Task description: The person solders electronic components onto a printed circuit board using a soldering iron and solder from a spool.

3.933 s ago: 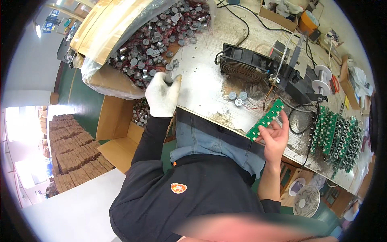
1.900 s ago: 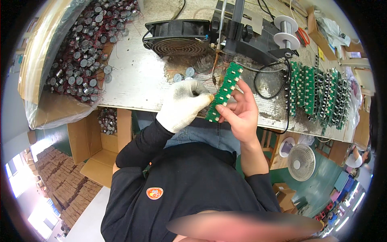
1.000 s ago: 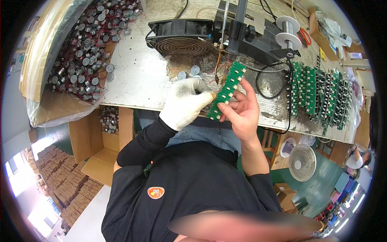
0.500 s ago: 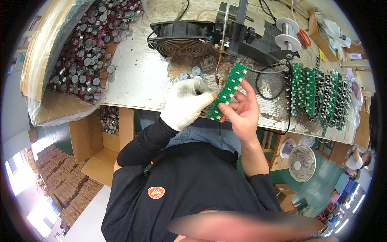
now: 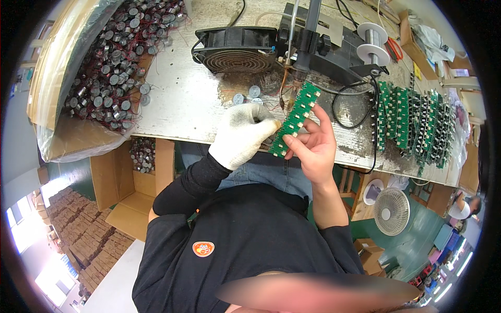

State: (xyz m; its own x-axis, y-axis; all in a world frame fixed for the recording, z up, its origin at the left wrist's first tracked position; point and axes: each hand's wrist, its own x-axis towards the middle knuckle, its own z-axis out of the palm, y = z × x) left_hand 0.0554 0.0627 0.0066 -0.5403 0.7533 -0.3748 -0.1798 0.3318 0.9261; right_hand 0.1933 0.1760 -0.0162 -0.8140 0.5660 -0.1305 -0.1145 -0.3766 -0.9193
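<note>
A long green circuit board [image 5: 296, 118] with small white connectors is tilted above the table's front edge. My bare right hand [image 5: 316, 151] grips its right side between thumb and fingers. Wearing a white glove, my left hand [image 5: 237, 136] is closed in a pinch at the board's left edge; whatever lies between those fingertips is hidden. Just beyond the board's far end, a soldering tip [image 5: 298, 76] points down from a stand. Two small round metal parts [image 5: 254, 92] with thin red wires rest on the stained tabletop beyond my gloved hand.
A black square fan [image 5: 236, 58] stands behind the hands, beside a solder wire spool [image 5: 372, 44]. Rows of green boards [image 5: 412, 122] line the right. A plastic-lined carton [image 5: 57, 112] at left holds many round metal parts; an open carton [image 5: 133, 201] sits below the table edge.
</note>
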